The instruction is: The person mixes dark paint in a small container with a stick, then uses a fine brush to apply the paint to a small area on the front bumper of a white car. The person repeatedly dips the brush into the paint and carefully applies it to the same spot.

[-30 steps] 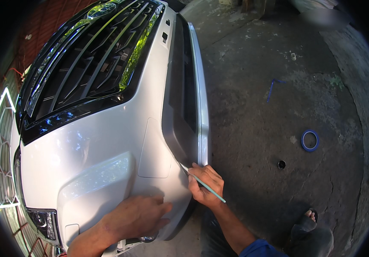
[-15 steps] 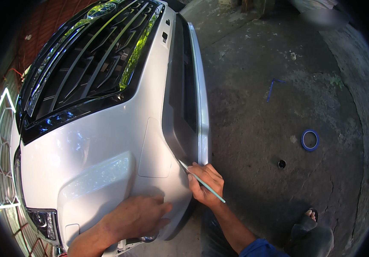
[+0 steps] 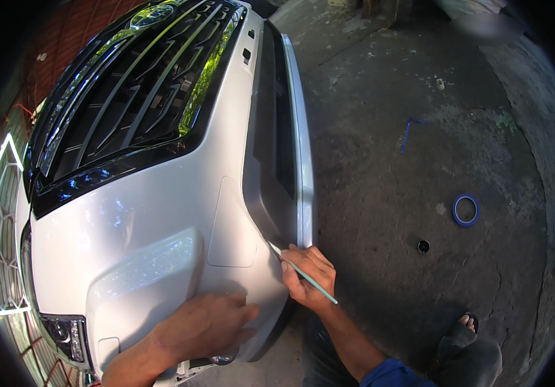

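A slim paintbrush [image 3: 317, 285] with a teal handle is pinched in my right hand [image 3: 310, 277]. Its tip meets the seam where the white car bumper [image 3: 229, 222] borders the dark grey lower trim [image 3: 271, 174]. My left hand [image 3: 210, 322] rests on the bumper's lower corner, left of the brush, its fingers loosely apart and holding nothing I can see. Between the hands, a faint square panel outline marks the white surface. The brush's bristles are too small to make out clearly.
A black slatted grille [image 3: 136, 97] fills the upper left, with a headlight [image 3: 65, 335] lower down. On the concrete floor to the right lie a roll of blue tape [image 3: 466, 210], a small dark round container [image 3: 424, 246] and a bent blue strip [image 3: 408, 134]. My sandalled foot [image 3: 469, 322] is nearby.
The brush and my right hand have shifted very slightly, with the handle's end a little up and left. My left hand stays in place on the bumper.
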`<control>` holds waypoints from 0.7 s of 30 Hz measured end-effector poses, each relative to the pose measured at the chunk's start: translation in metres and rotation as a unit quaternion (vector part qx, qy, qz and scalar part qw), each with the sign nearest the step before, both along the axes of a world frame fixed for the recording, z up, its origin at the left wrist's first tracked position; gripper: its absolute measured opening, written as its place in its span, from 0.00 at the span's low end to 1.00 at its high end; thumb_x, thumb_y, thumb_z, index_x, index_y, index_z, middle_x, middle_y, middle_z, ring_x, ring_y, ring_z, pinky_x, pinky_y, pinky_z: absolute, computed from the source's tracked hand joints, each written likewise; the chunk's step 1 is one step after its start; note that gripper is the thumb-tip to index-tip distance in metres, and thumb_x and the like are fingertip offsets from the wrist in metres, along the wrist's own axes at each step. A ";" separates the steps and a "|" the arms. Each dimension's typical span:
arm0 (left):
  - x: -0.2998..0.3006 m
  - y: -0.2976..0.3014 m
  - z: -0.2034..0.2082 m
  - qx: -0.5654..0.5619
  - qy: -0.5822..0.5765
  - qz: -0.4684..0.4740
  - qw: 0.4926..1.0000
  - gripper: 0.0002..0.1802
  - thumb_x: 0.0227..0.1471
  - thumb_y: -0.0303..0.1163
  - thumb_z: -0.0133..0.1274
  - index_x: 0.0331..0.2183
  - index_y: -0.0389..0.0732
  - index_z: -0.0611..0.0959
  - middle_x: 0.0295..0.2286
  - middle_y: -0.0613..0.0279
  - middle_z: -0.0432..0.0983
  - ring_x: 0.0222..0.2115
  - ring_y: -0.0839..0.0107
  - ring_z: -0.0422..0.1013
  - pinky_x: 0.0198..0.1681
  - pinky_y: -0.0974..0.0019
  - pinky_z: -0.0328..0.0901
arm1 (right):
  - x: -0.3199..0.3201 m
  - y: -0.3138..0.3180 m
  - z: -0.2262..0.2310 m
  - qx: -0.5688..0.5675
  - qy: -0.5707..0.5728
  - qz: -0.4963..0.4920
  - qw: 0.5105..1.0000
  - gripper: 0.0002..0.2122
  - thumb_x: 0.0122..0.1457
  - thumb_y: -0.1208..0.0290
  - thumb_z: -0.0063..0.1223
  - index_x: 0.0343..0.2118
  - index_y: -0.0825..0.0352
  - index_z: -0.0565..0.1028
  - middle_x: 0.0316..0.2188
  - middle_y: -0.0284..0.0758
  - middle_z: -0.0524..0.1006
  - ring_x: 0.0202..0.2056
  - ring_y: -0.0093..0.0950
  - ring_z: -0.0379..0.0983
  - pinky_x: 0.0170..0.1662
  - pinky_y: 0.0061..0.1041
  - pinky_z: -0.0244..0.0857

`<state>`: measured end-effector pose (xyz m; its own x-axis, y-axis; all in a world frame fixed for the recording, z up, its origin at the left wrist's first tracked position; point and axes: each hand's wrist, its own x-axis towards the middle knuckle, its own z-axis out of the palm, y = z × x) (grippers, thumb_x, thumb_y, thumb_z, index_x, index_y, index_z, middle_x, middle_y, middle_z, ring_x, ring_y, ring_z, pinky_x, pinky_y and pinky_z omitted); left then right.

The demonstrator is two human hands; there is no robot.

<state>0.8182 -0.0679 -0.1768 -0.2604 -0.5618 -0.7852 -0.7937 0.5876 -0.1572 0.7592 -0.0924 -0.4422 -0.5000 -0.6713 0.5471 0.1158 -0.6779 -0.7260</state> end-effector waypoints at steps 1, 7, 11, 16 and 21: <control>-0.001 0.000 0.000 -0.001 -0.001 0.007 1.000 0.16 0.63 0.42 0.59 0.43 0.39 0.80 0.35 0.50 0.79 0.36 0.47 0.80 0.41 0.48 0.75 | 0.000 0.000 0.000 0.001 0.000 0.001 1.000 0.06 0.56 0.82 0.61 0.37 0.74 0.81 0.34 0.42 0.85 0.33 0.41 0.83 0.44 0.38 0.81; -0.001 0.001 0.000 -0.003 0.000 0.016 1.000 0.15 0.63 0.41 0.59 0.41 0.38 0.81 0.35 0.51 0.79 0.37 0.46 0.80 0.42 0.48 0.74 | 0.000 0.000 0.000 -0.001 -0.001 0.001 1.000 0.06 0.56 0.82 0.61 0.37 0.74 0.82 0.34 0.42 0.85 0.34 0.40 0.84 0.45 0.39 0.81; 0.002 0.000 -0.001 -0.004 0.009 -0.004 1.000 0.17 0.63 0.44 0.59 0.45 0.41 0.80 0.34 0.51 0.79 0.35 0.47 0.80 0.38 0.48 0.75 | 0.001 -0.002 0.000 -0.009 -0.008 -0.016 1.000 0.07 0.56 0.82 0.62 0.38 0.74 0.83 0.28 0.41 0.84 0.30 0.36 0.83 0.41 0.33 0.78; 0.005 0.001 -0.001 -0.006 0.008 -0.003 1.000 0.17 0.63 0.44 0.59 0.45 0.41 0.80 0.34 0.52 0.79 0.35 0.47 0.80 0.38 0.48 0.75 | 0.001 -0.002 0.000 -0.007 -0.009 -0.016 1.000 0.07 0.56 0.82 0.61 0.38 0.74 0.83 0.28 0.41 0.84 0.30 0.36 0.83 0.41 0.33 0.78; 0.005 0.001 -0.002 -0.001 0.000 -0.001 1.000 0.17 0.63 0.44 0.59 0.45 0.41 0.80 0.34 0.52 0.79 0.35 0.47 0.80 0.39 0.48 0.75 | 0.001 -0.002 0.000 -0.008 -0.009 -0.017 1.000 0.07 0.56 0.82 0.62 0.38 0.74 0.83 0.28 0.41 0.84 0.30 0.36 0.83 0.41 0.33 0.79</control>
<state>0.8233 -0.0671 -0.1784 -0.2607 -0.5638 -0.7837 -0.7930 0.5880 -0.1592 0.7606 -0.0945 -0.4421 -0.5318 -0.6457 0.5480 0.1060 -0.6928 -0.7133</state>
